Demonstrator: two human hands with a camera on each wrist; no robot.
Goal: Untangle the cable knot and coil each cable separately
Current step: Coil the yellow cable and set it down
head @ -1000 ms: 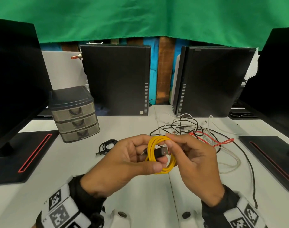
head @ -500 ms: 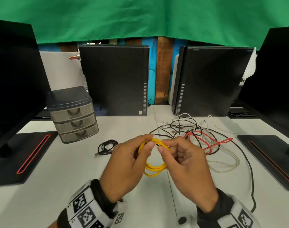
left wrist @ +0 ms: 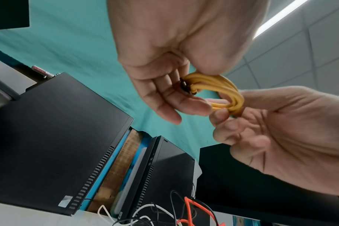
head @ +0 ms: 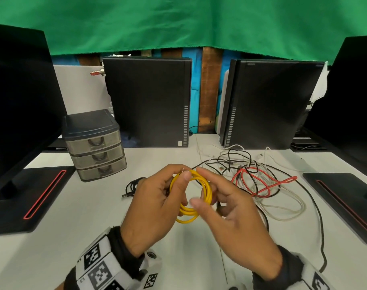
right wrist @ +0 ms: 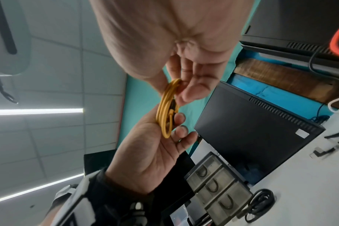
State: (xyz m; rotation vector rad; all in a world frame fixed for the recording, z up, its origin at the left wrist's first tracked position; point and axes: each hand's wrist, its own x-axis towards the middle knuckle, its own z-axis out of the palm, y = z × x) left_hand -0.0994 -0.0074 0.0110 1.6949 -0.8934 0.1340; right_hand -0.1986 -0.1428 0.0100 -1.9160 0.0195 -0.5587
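Left hand (head: 155, 203) grip: yellow cable coil (head: 191, 197) | right hand (head: 230, 214) seemingly pinching it

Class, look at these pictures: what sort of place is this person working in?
Probably a computer lab or office workstation: black desktop computer towers stand on a white desk, with black monitor stands at each side.

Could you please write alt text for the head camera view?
Two hands, left hand and right hand, hold a coiled yellow cable above a white table. A tangle of black, white and red cables lies at right, a small drawer unit at left.
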